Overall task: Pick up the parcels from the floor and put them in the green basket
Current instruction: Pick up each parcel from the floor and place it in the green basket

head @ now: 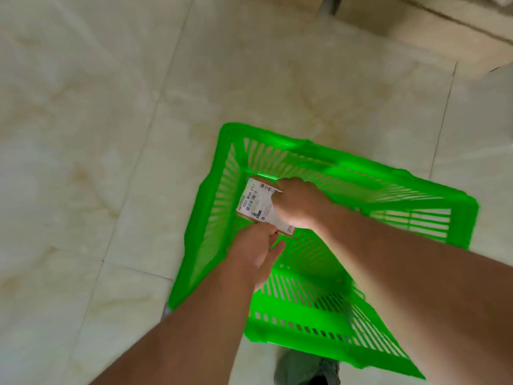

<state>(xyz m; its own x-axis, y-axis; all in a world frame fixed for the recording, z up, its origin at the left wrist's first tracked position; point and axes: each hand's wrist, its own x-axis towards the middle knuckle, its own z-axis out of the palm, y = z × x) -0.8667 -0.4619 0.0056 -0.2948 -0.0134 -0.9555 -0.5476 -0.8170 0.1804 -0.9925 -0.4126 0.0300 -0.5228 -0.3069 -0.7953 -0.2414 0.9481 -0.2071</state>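
Parcel inside the green basket

A small brown parcel [259, 202] with white barcode label sits tilted at the far-left corner of the slatted green basket [469, 218].

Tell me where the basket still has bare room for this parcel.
The green basket floor is bare right of the right hand, toward the far-right wall, and near its front wall. The far-left corner is crowded: both hands hold the parcel there, the left hand just below it.
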